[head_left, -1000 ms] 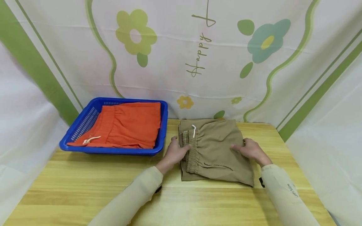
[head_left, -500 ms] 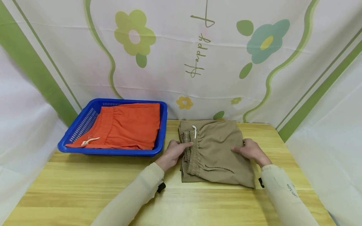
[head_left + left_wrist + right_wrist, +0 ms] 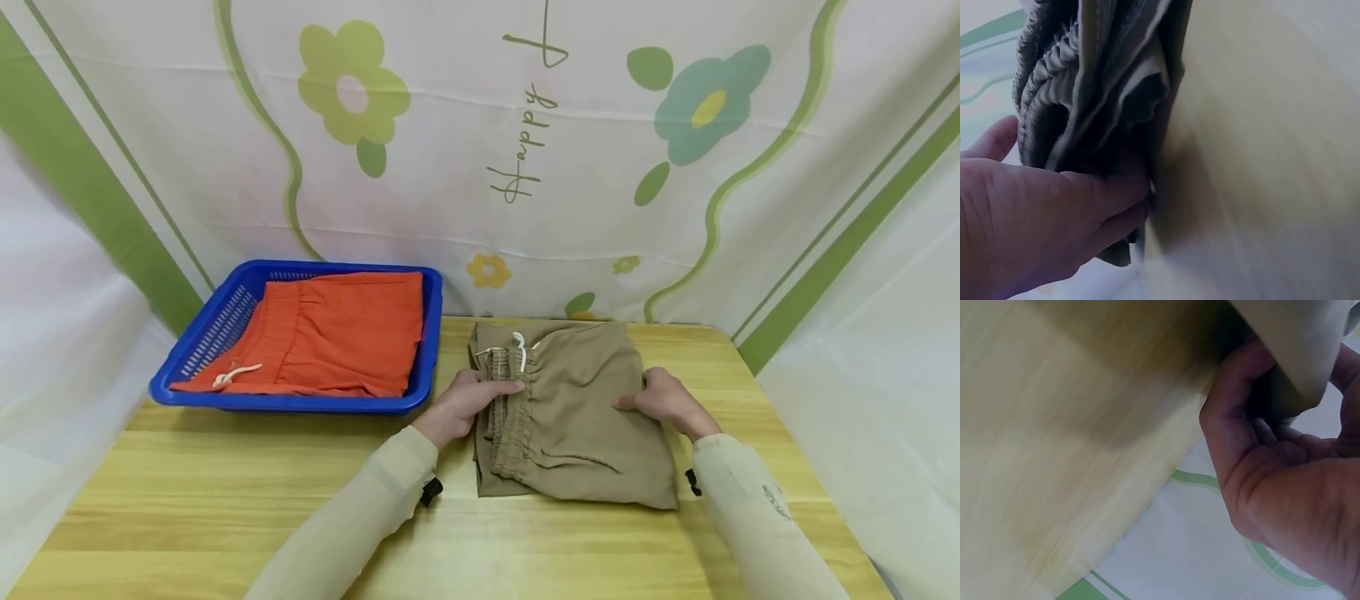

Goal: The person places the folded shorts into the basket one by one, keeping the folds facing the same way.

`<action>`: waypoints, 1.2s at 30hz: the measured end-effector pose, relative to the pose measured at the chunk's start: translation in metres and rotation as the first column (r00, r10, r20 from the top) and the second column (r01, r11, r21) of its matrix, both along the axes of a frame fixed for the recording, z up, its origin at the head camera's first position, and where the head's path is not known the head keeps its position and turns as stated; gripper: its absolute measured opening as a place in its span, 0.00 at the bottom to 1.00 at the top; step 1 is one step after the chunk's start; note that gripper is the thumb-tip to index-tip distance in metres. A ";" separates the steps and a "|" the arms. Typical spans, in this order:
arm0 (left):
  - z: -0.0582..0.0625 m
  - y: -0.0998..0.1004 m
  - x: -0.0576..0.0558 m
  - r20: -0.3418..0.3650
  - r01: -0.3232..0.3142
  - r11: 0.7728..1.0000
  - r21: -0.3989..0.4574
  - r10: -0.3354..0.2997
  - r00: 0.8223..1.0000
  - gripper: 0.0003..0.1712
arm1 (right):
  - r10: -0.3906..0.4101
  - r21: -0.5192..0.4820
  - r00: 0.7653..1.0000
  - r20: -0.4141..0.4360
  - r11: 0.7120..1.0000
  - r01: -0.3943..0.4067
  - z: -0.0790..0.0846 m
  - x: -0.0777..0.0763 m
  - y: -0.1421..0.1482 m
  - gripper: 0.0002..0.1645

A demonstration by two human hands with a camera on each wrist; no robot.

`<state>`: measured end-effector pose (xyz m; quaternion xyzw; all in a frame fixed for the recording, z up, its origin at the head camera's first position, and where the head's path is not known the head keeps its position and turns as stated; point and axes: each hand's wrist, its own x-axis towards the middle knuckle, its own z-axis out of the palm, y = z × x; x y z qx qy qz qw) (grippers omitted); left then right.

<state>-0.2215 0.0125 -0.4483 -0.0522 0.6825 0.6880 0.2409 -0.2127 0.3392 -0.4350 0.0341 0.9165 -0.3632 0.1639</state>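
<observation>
Folded khaki pants point(image 3: 581, 408) with a gathered elastic waistband and a white drawstring lie flat toward the back of the table. My left hand point(image 3: 467, 402) grips their waistband side, thumb laid on top and fingers tucked under the layers. From the left wrist view, those fingers point(image 3: 1113, 203) reach beneath the stacked folds, close to the tabletop. At the opposite folded edge my right hand point(image 3: 666, 402) pinches the cloth, its thumb on the upper face. Seen from the right wrist, its fingers point(image 3: 1229, 425) curl round under the edge, which is raised there.
A blue plastic basket point(image 3: 300, 403) stands at the back left with folded orange pants point(image 3: 360, 333) in it, their pale drawstring showing. A printed floral curtain point(image 3: 450, 167) hangs right behind the wooden table point(image 3: 225, 500).
My left hand has slid its thumb further over the waistband. The khaki pants have shifted slightly toward me at the near edge. My right hand keeps its hold.
</observation>
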 end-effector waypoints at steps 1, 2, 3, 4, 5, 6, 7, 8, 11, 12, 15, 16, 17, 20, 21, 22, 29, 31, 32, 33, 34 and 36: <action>0.001 0.000 0.001 -0.020 0.005 1.000 -0.016 -0.005 1.000 0.24 | 0.001 -0.016 1.000 0.008 1.000 -0.001 0.000 0.000 0.000 0.28; 0.002 0.001 0.003 -0.040 0.005 0.999 -0.039 -0.006 0.999 0.25 | 0.003 -0.031 1.000 0.016 1.000 -0.002 0.000 0.000 -0.001 0.27; 0.004 0.002 0.004 -0.063 0.004 0.998 -0.060 -0.008 0.998 0.27 | 0.008 -0.047 1.000 0.023 0.999 -0.007 0.000 0.000 -0.001 0.26; 0.005 0.002 0.006 -0.083 0.000 0.997 -0.082 -0.007 0.997 0.29 | 0.013 -0.061 1.000 0.029 0.998 -0.011 -0.001 0.000 -0.001 0.25; 0.006 0.003 0.007 -0.102 0.001 0.995 -0.101 -0.011 0.995 0.31 | 0.017 -0.076 0.999 0.032 0.997 -0.015 -0.001 0.000 -0.002 0.24; 0.007 0.004 0.008 -0.118 -0.002 0.993 -0.117 -0.012 0.993 0.33 | 0.022 -0.089 0.999 0.037 0.996 -0.019 -0.001 0.000 -0.002 0.23; 0.008 0.005 0.009 -0.130 -0.003 0.992 -0.127 -0.013 0.991 0.35 | 0.029 -0.098 0.999 0.039 0.995 -0.025 -0.001 0.001 -0.003 0.23; 0.009 0.006 0.010 -0.139 -0.003 0.991 -0.131 -0.015 0.990 0.36 | 0.038 -0.104 0.998 0.040 0.994 -0.034 0.000 0.001 -0.003 0.23; 0.009 0.008 0.012 -0.147 0.003 0.992 -0.127 -0.022 0.989 0.45 | 0.059 -0.115 0.997 0.046 0.992 -0.054 0.001 0.002 -0.003 0.25; 0.009 0.008 0.012 -0.146 0.004 0.993 -0.120 -0.021 0.989 0.46 | 0.072 -0.115 0.996 0.046 0.991 -0.066 0.001 0.002 -0.004 0.26; 0.007 0.008 0.012 -0.154 0.013 0.994 -0.111 -0.030 0.988 0.43 | 0.098 -0.125 0.994 0.053 0.988 -0.091 0.002 0.003 -0.004 0.29; 0.006 0.008 0.012 -0.153 0.016 0.994 -0.110 -0.033 0.988 0.40 | 0.102 -0.128 0.993 0.055 0.987 -0.094 0.002 0.004 -0.005 0.30; 0.006 0.008 0.012 -0.155 0.021 0.994 -0.109 -0.038 0.987 0.36 | 0.105 -0.133 0.993 0.057 0.986 -0.097 0.003 0.004 -0.005 0.31; 0.006 0.006 0.011 -0.162 0.031 0.992 -0.120 -0.050 0.985 0.33 | 0.119 -0.153 0.992 0.041 0.982 -0.111 0.005 0.005 -0.006 0.32; 0.006 0.006 0.011 -0.159 0.030 0.991 -0.128 -0.050 0.986 0.36 | 0.117 -0.157 0.993 0.032 0.981 -0.110 0.006 0.006 -0.007 0.32; 0.007 0.005 0.012 -0.160 0.031 0.990 -0.136 -0.053 0.986 0.40 | 0.117 -0.160 0.993 0.022 0.981 -0.112 0.007 0.006 -0.007 0.32; 0.014 0.001 0.014 -0.188 0.079 0.988 -0.130 -0.103 0.977 0.47 | 0.118 -0.174 0.992 -0.039 0.977 -0.123 0.017 0.009 -0.010 0.33; 0.016 0.000 0.016 -0.203 0.089 0.988 -0.129 -0.114 0.973 0.48 | 0.121 -0.181 0.992 -0.048 0.975 -0.128 0.021 0.011 -0.012 0.33; 0.018 0.000 0.016 -0.206 0.090 0.988 -0.128 -0.115 0.972 0.49 | 0.121 -0.180 0.991 -0.053 0.975 -0.128 0.024 0.012 -0.013 0.32; 0.019 -0.001 0.017 -0.210 0.086 0.987 -0.133 -0.113 0.971 0.51 | 0.122 -0.180 0.991 -0.057 0.975 -0.130 0.027 0.014 -0.014 0.32; 0.021 -0.001 0.018 -0.215 0.084 0.987 -0.135 -0.112 0.970 0.53 | 0.122 -0.178 0.991 -0.062 0.975 -0.131 0.029 0.015 -0.014 0.32; 0.025 -0.003 0.019 -0.233 0.091 0.988 -0.124 -0.118 0.965 0.50 | 0.121 -0.175 0.990 -0.071 0.976 -0.132 0.035 0.017 -0.016 0.32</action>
